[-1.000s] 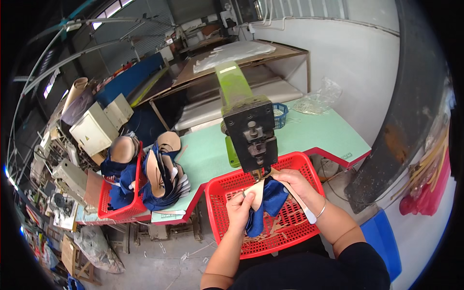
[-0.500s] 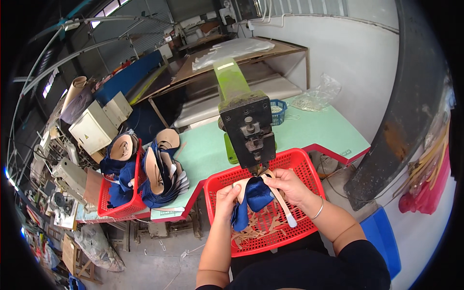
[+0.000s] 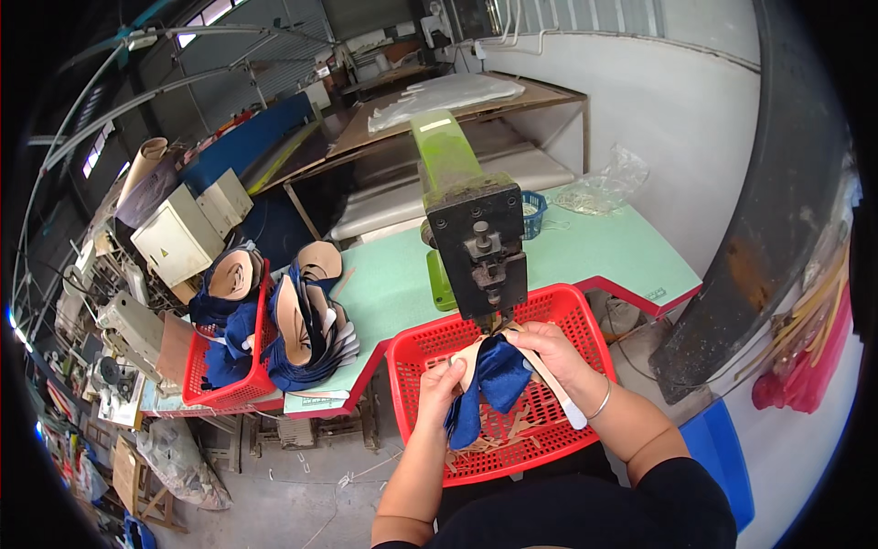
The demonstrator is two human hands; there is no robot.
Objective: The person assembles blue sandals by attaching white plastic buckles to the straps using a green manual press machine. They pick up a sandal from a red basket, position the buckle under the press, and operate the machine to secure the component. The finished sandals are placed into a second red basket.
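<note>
Both hands grip a dark blue fabric shoe upper with a tan lining (image 3: 494, 380) — the left hand (image 3: 441, 384) pinching its left edge, the right hand (image 3: 549, 352) closed over its top — under the black head of a green press machine (image 3: 476, 247), above a red plastic mesh basket (image 3: 585, 316).

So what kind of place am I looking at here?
Most likely a shoe-making workshop: a green bench-mounted press machine stands on a pale green worktable, and a red plastic basket holds stacked blue shoe uppers with tan insoles.
</note>
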